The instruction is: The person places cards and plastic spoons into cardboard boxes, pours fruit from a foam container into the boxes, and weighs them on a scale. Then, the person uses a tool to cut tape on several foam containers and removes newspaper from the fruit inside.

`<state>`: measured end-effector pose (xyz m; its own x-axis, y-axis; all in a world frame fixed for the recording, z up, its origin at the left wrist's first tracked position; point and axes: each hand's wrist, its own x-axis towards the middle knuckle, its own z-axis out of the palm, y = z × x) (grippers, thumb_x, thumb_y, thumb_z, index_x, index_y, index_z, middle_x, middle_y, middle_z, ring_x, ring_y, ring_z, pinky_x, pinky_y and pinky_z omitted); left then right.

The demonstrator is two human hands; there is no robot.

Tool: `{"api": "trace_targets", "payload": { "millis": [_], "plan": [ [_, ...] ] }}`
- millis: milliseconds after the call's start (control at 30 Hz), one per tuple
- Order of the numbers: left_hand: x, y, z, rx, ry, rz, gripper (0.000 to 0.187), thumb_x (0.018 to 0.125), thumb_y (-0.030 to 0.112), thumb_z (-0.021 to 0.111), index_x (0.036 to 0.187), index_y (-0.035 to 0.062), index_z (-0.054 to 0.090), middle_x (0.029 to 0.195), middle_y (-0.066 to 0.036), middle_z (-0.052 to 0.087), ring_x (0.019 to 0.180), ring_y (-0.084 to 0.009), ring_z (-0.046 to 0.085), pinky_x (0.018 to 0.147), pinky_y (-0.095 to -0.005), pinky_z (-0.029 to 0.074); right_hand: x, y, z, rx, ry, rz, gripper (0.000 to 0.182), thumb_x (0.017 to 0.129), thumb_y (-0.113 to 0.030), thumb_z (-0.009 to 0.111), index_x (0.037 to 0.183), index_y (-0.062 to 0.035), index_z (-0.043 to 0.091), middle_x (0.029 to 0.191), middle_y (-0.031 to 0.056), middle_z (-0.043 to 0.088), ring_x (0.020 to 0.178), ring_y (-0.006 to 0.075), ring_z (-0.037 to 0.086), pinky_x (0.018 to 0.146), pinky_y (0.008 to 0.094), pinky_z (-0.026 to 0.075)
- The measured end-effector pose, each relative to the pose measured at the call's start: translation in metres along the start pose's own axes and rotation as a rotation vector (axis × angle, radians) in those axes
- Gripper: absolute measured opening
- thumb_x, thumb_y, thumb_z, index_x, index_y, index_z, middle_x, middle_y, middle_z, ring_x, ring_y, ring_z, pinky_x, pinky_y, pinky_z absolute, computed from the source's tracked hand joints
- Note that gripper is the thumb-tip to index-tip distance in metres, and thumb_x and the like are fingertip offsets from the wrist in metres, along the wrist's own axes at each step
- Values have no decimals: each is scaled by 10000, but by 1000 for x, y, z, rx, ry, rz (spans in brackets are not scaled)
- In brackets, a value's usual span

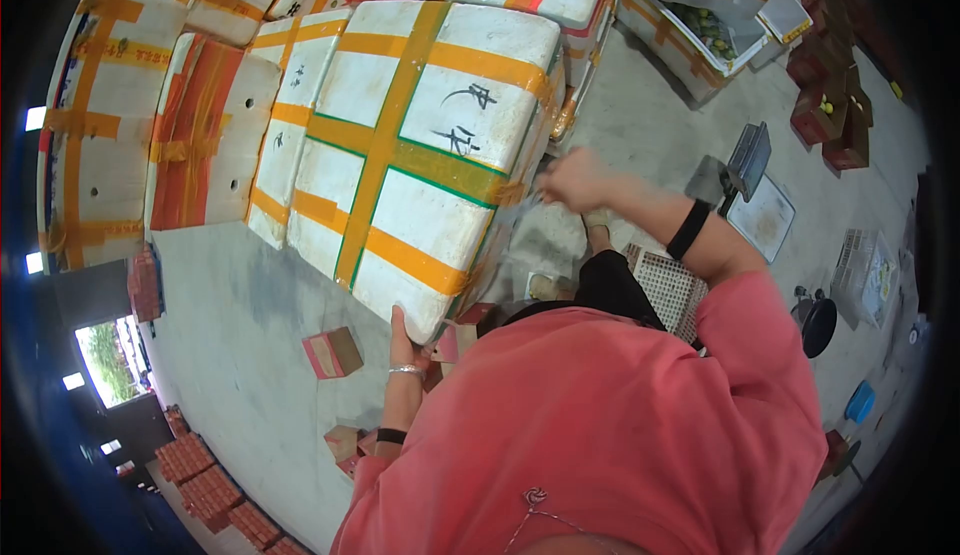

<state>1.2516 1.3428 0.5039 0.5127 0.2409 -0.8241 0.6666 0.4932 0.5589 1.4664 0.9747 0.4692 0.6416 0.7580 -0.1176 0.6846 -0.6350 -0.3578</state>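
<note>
A white foam box (430, 245) wrapped in crossed orange tape, with dark handwriting on its lid, stands right in front of me. My left hand (405, 333) grips its near bottom corner, thumb on the lid and the other fingers hidden round the side. Beside the box's right edge, my right hand (575, 179) is closed and slightly blurred by motion. Its fingertips are at the end of the orange tape band; whether they pinch a tape end or a thin clear strip I cannot make out.
More taped foam boxes (210, 130) stand left and behind. An open foam box (690, 30) holds green produce at the upper right. A scale (760, 215), a white crate (664, 287) and cardboard boxes (822, 110) are on the right; a small carton (333, 352) lies left.
</note>
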Motion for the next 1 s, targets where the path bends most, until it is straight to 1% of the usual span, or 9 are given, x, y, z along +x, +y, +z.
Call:
{"api": "trace_targets", "payload": {
  "millis": [200, 267, 367, 467, 533, 667, 767, 900, 1000],
  "plan": [
    [-6, 0, 7, -126, -14, -28, 655, 844, 584, 470, 1277, 95, 422, 1168, -86, 569, 961, -237, 604, 704, -334, 546, -65, 125, -53, 23, 254, 599, 220, 825, -336, 557, 952, -168, 620, 811, 111, 644, 786, 313, 622, 628, 432, 476],
    [-7, 1, 12, -170, -3, -19, 644, 850, 573, 465, 1285, 101, 418, 1168, -78, 570, 967, -239, 599, 703, -339, 542, -87, 133, -98, -63, 158, 714, 252, 867, -357, 505, 984, -157, 607, 840, 125, 644, 823, 320, 618, 671, 437, 476],
    [-8, -2, 21, -179, -14, 21, 646, 853, 568, 453, 1299, 104, 406, 1188, -75, 560, 992, -245, 585, 709, -349, 532, -102, 152, -96, 109, 193, 722, 305, 856, -385, 530, 1047, -156, 594, 874, 137, 639, 832, 330, 609, 695, 443, 475],
    [-11, -2, 22, -165, -101, 21, 671, 856, 579, 430, 1321, 98, 384, 1242, -83, 523, 1045, -260, 552, 757, -374, 506, -85, 163, -7, 562, 689, 549, 384, 877, -434, 512, 1131, -148, 548, 835, 84, 627, 697, 251, 605, 595, 390, 483],
    [-13, 2, 23, -170, -132, 9, 686, 865, 584, 405, 1340, 92, 363, 1293, -91, 484, 1105, -278, 513, 832, -401, 472, -66, 105, -33, 1120, 433, 889, 377, 901, -427, 470, 1096, -111, 536, 727, 39, 578, 589, 163, 549, 480, 301, 444],
    [11, -7, -5, -140, -79, 81, 694, 894, 576, 350, 1377, 79, 314, 1373, -98, 406, 1219, -298, 404, 1002, -418, 321, -18, 63, 20, 1856, 663, 857, 353, 907, -414, 449, 994, -79, 517, 601, 36, 483, 444, 123, 447, 386, 263, 376],
    [14, -6, -9, -46, -31, 97, 715, 884, 600, 349, 1376, 82, 319, 1370, -93, 411, 1214, -295, 413, 992, -410, 336, 8, 37, 31, 2207, 720, 832, 335, 912, -412, 427, 961, -92, 514, 586, 34, 464, 424, 132, 433, 362, 275, 360],
    [-33, 6, 48, 252, 127, 206, 710, 871, 628, 338, 1347, 102, 360, 1301, -88, 471, 1119, -293, 478, 889, -420, 411, 29, 7, 29, 2333, 834, 861, 315, 932, -419, 395, 929, -132, 524, 562, 17, 462, 404, 123, 407, 358, 264, 330],
    [-27, 8, 39, 89, 79, 111, 705, 850, 661, 345, 1300, 123, 408, 1192, -83, 531, 989, -280, 526, 744, -427, 461, 38, -19, 27, 2240, 890, 835, 326, 937, -425, 382, 908, -126, 509, 563, 17, 449, 405, 121, 405, 352, 270, 324]
  ]
}}
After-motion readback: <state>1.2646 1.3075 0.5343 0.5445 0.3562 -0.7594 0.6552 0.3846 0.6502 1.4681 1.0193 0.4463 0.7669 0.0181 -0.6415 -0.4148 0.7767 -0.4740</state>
